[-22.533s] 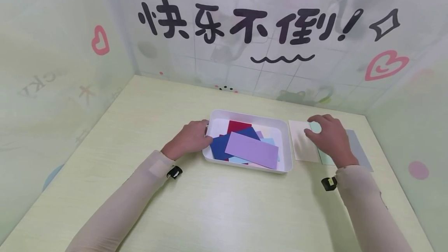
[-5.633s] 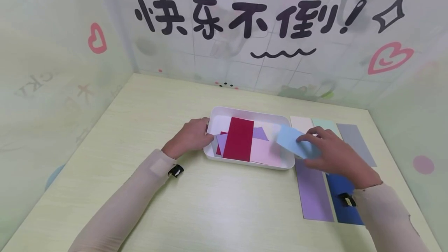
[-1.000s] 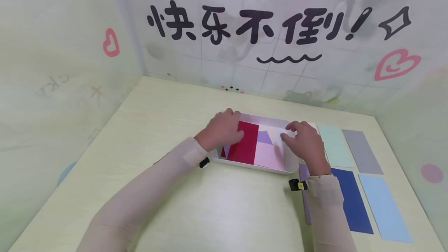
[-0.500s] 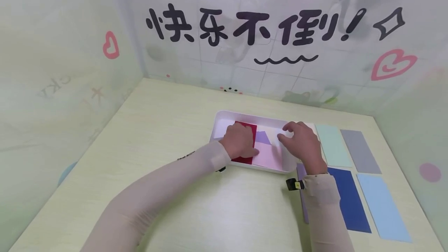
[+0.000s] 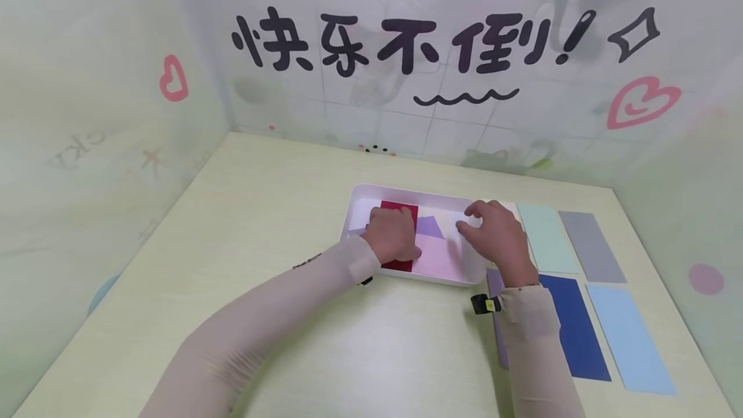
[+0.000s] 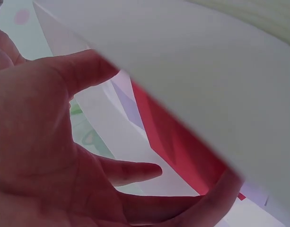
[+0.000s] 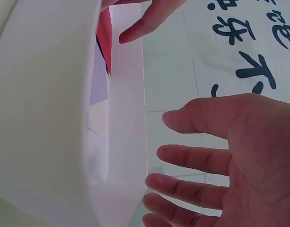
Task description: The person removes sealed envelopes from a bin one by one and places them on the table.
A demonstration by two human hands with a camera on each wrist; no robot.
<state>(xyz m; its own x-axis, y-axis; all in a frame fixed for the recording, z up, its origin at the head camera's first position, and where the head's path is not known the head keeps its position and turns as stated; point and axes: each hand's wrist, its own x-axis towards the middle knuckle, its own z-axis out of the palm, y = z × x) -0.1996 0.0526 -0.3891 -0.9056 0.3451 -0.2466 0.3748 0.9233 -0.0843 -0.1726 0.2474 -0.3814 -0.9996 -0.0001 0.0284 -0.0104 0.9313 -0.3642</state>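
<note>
In the head view, a shallow white tray holds loose rectangular cards. My left hand reaches down over a red card in it and covers much of that card. The left wrist view has the thumb and fingers spread apart around the red card, one finger against it; no firm pinch shows. To the right of the red card lie a pink card and part of a lilac one. My right hand hovers by the tray's right end, fingers loosely bent, holding nothing.
Right of the tray, cards lie in two rows: a mint card and a grey card behind, a dark blue card and a light blue card in front. My right arm partly hides a purple card. Patterned walls enclose the table.
The light blue card went from my right hand to the table's front row; purple and dark blue were laid earlier. My left hand left the tray's left end and moved right, over the red card.
</note>
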